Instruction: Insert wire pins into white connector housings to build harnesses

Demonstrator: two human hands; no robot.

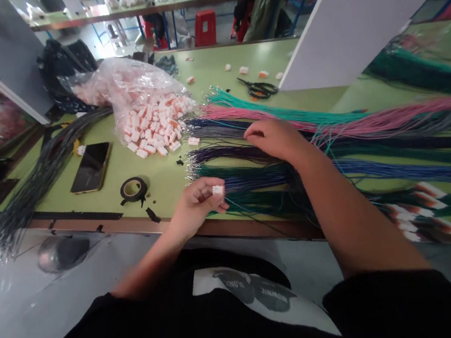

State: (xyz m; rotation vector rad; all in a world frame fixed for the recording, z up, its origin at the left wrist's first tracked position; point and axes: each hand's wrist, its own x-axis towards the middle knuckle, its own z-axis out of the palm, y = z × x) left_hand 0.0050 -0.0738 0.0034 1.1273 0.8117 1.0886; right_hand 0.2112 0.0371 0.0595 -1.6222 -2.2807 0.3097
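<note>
Between the thumb and fingers of my left hand (196, 202) is a small white plastic connector (218, 190), held near the table's front edge. A thin teal wire (242, 207) runs from it down to the right. My right hand (277, 140) is over the laid-out wires, its fingers drawn together at the grey and purple bundle (224, 131); what they pinch is too small to make out. Around it lie bundles of pink wires (238, 112), teal wires (267, 108), dark green wires (225, 170) and blue wires (253, 180), several with metal tips at the left.
A clear plastic bag (128, 84) spills a heap of white and orange connectors (155, 126). Nearby are a phone (91, 167), black tape (133, 189), black scissors (259, 88) and a dark wire bundle (44, 162). Finished-looking connector clusters (421, 207) lie right. A slanted white panel (322, 24) rises behind.
</note>
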